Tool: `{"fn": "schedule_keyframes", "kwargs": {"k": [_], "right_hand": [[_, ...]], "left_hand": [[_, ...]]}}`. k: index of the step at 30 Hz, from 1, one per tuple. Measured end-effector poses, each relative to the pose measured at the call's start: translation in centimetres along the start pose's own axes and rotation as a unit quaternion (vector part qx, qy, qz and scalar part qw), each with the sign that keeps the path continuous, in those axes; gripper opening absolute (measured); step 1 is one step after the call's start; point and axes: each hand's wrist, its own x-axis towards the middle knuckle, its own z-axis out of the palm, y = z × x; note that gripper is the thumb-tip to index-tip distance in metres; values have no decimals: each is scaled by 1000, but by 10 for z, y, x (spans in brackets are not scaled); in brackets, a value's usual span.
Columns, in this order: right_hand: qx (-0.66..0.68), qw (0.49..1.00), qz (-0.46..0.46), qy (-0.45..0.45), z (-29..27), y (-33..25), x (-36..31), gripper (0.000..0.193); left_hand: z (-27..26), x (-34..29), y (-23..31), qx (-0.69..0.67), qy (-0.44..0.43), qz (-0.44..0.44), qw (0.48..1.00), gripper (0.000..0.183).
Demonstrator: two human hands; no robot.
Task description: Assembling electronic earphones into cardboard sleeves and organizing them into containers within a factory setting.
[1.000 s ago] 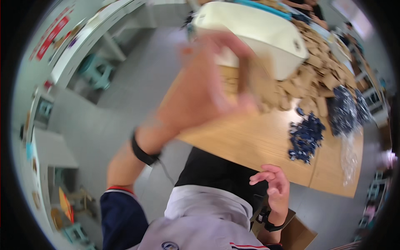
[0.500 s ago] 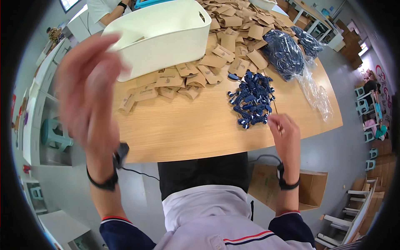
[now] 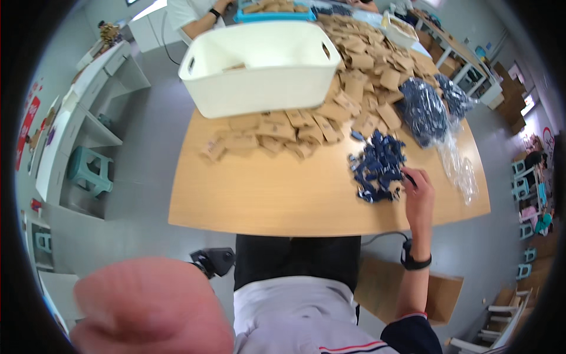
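Observation:
My right hand (image 3: 420, 192) is at the right edge of a pile of small dark-blue pieces with white ends (image 3: 377, 165). Between its thumb and fingers a dark piece (image 3: 409, 179) shows, too small to name by kind. Very near the camera at the lower left, my left hand (image 3: 150, 307) looms large and blurred, off the table; its fingers cannot be made out. Folded brown paper packets (image 3: 274, 127) lie beyond the pile and along the front of a white tub (image 3: 265, 94).
A clear plastic bag of dark-blue pieces (image 3: 423, 112) lies right of the pile. Opposite, a person's arm (image 3: 203, 23) is beside a blue tray (image 3: 274, 16). An open cardboard box (image 3: 383, 289) stands under the table's right edge. Green stools (image 3: 89, 171) stand at the left.
My left hand has come down from above the table's left side toward the camera. My right hand has closed on a dark piece at the pile. The view has shifted.

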Motion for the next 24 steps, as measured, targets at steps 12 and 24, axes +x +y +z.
{"fn": "schedule_keyframes", "kwargs": {"k": [12,24], "right_hand": [[249,957,-45,141,-36,-109,-4,17],[348,935,-9,69,-22,-119,21,26]], "left_hand": [[173,-74,18,-228,-249,-315,887,54],[215,-102,-17,-448,-119,-596,655,25]]}}
